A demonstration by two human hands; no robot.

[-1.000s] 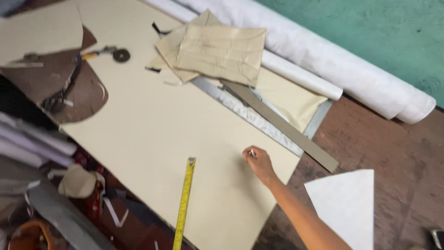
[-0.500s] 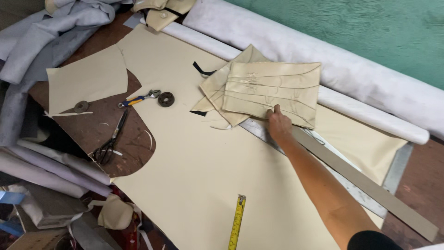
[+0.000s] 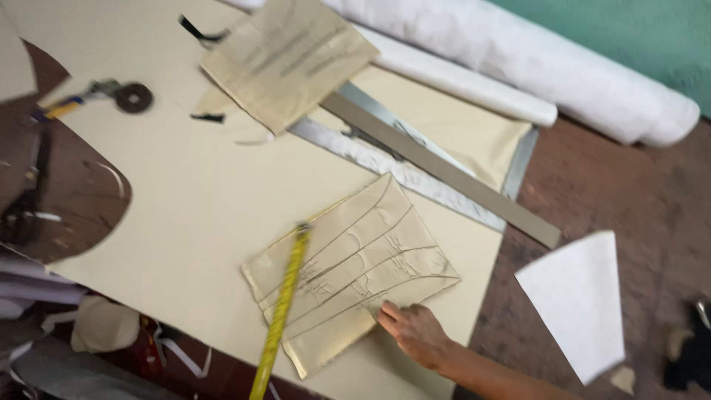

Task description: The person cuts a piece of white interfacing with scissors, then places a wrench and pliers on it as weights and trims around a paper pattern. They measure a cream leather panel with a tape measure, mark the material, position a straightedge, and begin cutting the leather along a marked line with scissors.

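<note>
1. Cream sheet covers most of the brown table; its left edge already has a rounded piece cut out, where the table shows through.
2. Tan pattern, marked with curved lines, lies flat on the sheet's near corner, slightly turned, well clear of the cut-out.
3. Right hand reaches in from the lower right. Its fingers lie spread and pressed on the pattern's lower edge, not closed round it; nothing is gripped. The left hand is out of view.
4. Yellow tape runs across the pattern's left part and off the sheet's near edge.
5. As far as can be seen, no outline is drawn round the pattern and the sheet under it is uncut, so I judge marking and cutting here are not yet done. Blur may hide faint lines.
6. Farther back: a second pattern, a grey ruler lying over a steel square, white rolls, and a rotary cutter, untouched, well apart from the hand.
7. White paper lies on the table to the right, beside the arm.
</note>
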